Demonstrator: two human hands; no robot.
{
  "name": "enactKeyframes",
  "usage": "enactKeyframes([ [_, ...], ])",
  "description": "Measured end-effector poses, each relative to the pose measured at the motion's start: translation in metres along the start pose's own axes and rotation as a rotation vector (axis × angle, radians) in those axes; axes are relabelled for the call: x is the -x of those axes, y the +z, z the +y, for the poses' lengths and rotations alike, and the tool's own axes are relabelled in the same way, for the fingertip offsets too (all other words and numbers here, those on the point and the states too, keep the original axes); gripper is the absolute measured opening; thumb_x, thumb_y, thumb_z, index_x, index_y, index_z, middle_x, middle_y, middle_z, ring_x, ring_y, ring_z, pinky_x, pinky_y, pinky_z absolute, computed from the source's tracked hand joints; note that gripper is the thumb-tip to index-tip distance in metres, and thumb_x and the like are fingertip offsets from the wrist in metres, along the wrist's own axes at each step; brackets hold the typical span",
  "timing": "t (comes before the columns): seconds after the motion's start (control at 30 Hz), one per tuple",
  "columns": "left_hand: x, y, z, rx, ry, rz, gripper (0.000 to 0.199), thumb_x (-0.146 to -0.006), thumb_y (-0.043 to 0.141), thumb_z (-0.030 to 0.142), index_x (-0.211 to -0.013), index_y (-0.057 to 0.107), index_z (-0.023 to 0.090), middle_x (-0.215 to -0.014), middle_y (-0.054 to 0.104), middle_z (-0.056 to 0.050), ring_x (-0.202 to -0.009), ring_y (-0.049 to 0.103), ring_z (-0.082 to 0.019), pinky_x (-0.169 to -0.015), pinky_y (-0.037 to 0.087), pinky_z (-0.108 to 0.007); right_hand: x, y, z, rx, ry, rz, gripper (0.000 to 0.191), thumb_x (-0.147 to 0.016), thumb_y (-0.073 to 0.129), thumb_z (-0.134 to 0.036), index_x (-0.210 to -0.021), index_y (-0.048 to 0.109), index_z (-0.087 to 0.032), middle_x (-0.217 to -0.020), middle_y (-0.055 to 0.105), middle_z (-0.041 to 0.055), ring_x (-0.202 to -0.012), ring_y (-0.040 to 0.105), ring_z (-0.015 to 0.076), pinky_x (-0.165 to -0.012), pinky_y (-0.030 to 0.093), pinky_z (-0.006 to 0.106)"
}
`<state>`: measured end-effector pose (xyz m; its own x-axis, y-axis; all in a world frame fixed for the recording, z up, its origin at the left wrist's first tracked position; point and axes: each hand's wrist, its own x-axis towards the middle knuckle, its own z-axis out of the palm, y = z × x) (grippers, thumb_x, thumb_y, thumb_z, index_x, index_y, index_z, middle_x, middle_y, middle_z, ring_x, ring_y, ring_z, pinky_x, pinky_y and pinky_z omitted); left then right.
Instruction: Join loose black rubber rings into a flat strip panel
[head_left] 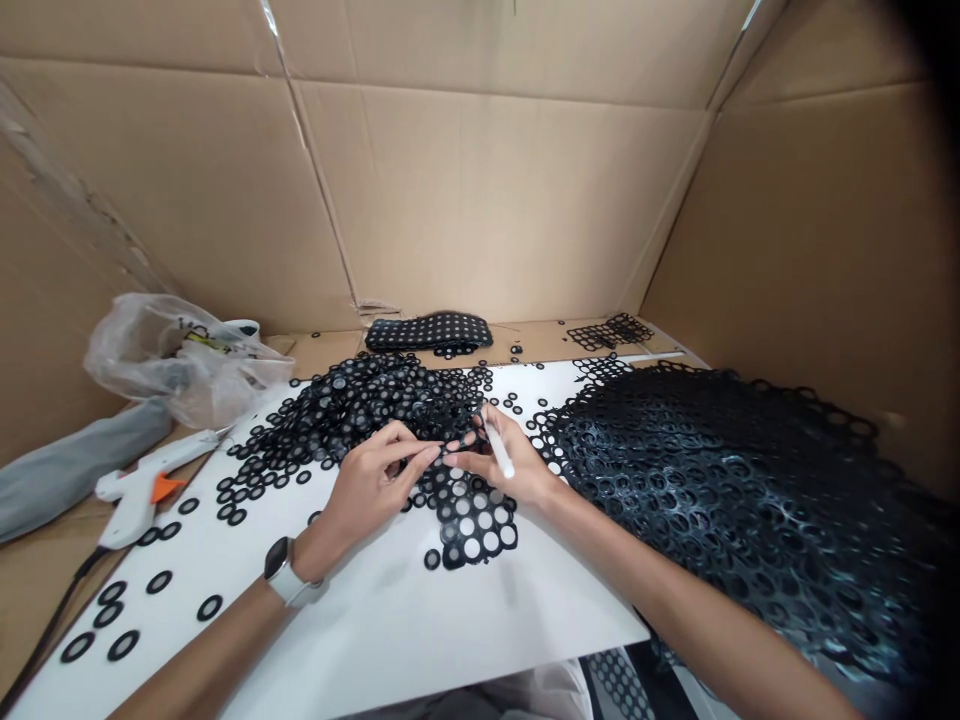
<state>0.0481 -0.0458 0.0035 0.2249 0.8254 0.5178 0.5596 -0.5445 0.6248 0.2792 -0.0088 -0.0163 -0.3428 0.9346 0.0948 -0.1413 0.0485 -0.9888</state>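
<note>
My left hand is closed in a pinch at the upper edge of a small sheet of joined black rings. Opposite it, the fingers of my right hand close on the same edge, fingertips almost meeting. A slim white pen-like stick is also tucked in my right hand, its rounded end toward me. The sheet's lower part hangs down onto the white board. What lies exactly between the fingertips is too small to make out.
Behind my hands lies a heap of loose black rings; a large mound of joined ring netting fills the right. At left are a white glue gun, a plastic bag and a grey roll. Cardboard walls enclose the board.
</note>
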Motion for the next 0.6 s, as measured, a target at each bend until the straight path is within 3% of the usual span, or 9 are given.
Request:
enactKeyframes([
  [0.07,-0.002,0.003,0.003,0.003,-0.044,0.041,0.039,-0.112,0.068,0.042,-0.081,0.082,0.022,-0.078,0.065,0.0,-0.068,0.059,-0.016,-0.062,0.044,-0.03,0.001,0.003,-0.001,0.015,-0.009,-0.02,0.071,-0.066,0.109,-0.047,-0.096,0.047,-0.031,-0.09,0.067,-0.0037,-0.104,0.082,0.033,-0.09,0.067,0.047],
  [0.13,-0.004,0.004,0.003,-0.002,-0.095,0.105,0.047,-0.113,0.065,0.042,-0.071,0.072,0.021,-0.073,0.059,0.001,-0.066,0.056,-0.016,-0.062,0.044,-0.03,0.002,0.005,-0.001,0.023,-0.016,-0.027,0.067,-0.07,0.107,-0.048,-0.096,0.047,-0.031,-0.09,0.066,-0.0037,-0.105,0.083,0.0338,-0.087,0.067,0.046],
  [0.2,-0.006,0.003,-0.002,-0.016,-0.14,0.18,0.044,-0.114,0.062,0.042,-0.078,0.074,0.021,-0.076,0.064,0.0,-0.07,0.059,-0.016,-0.066,0.047,-0.03,0.002,0.006,0.001,0.029,-0.023,-0.016,0.063,-0.074,0.104,-0.046,-0.098,0.048,-0.031,-0.093,0.068,-0.0029,-0.107,0.083,0.0341,-0.088,0.067,0.046],
  [0.33,-0.01,-0.008,-0.02,-0.055,-0.194,0.324,0.041,-0.118,0.053,0.044,-0.106,0.083,0.02,-0.105,0.082,-0.007,-0.095,0.073,-0.022,-0.083,0.054,-0.032,-0.004,0.0,0.007,0.022,-0.024,0.048,0.057,-0.075,0.101,-0.038,-0.102,0.051,-0.031,-0.096,0.073,-0.0012,-0.108,0.084,0.0335,-0.095,0.067,0.049],
  [0.47,-0.009,-0.014,-0.034,-0.1,-0.169,0.241,0.032,-0.113,0.064,0.045,-0.114,0.088,0.024,-0.113,0.085,-0.006,-0.089,0.073,-0.023,-0.079,0.054,-0.033,-0.011,-0.008,0.012,-0.021,-0.01,0.141,0.057,-0.073,0.1,-0.036,-0.1,0.05,-0.031,-0.099,0.073,-0.0013,-0.111,0.084,0.0315,-0.1,0.067,0.049],
  [0.6,-0.003,-0.007,-0.026,-0.13,-0.116,0.137,0.026,-0.111,0.071,0.044,-0.127,0.088,0.032,-0.123,0.083,-0.004,-0.085,0.07,-0.02,-0.081,0.053,-0.034,-0.013,-0.008,0.013,-0.056,0.01,0.193,0.058,-0.073,0.1,-0.038,-0.101,0.051,-0.03,-0.103,0.074,-0.0008,-0.112,0.081,0.0291,-0.102,0.065,0.047],
])
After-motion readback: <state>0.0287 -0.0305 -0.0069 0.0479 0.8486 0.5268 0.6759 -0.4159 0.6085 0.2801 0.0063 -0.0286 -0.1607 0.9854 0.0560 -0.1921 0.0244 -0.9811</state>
